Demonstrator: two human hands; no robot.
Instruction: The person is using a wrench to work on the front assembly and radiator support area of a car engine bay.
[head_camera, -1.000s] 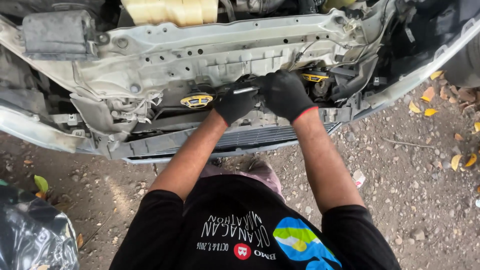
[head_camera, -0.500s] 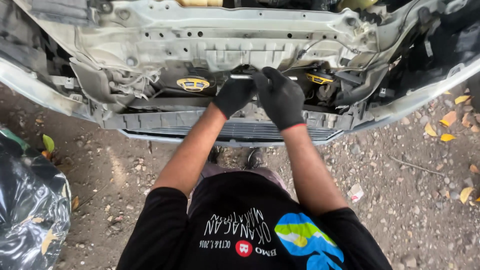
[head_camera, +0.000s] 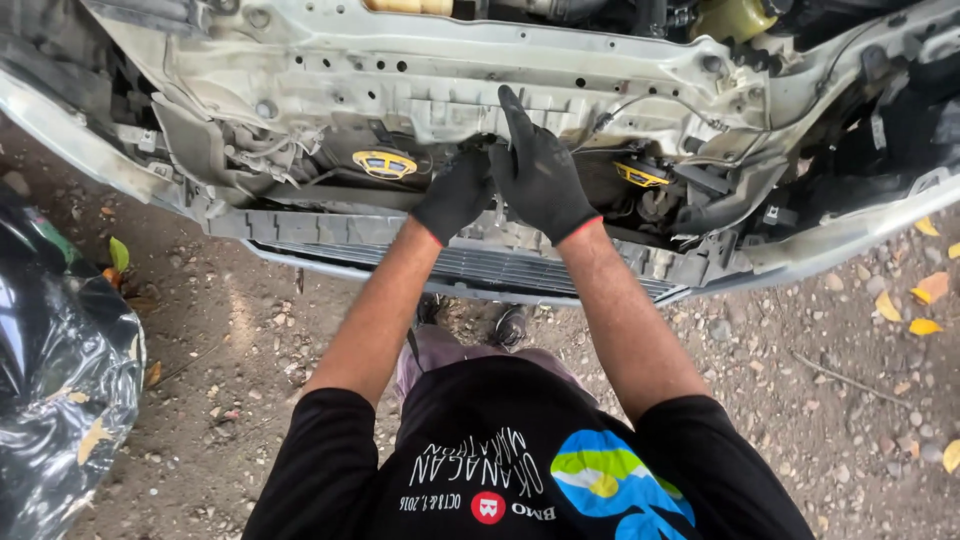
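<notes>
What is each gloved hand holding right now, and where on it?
It cannot be told. The left hand curls into the gap under the front panel, hiding its fingers; the right hand lies flat on the panel, gripping nothing visible.

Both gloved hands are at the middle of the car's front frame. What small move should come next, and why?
Probably bring the right hand down beside the left hand. The left reaches into the dark gap under the pale metal crossmember, while the right lies flat with fingers spread, gripping nothing visible. What the left holds is hidden.
</notes>
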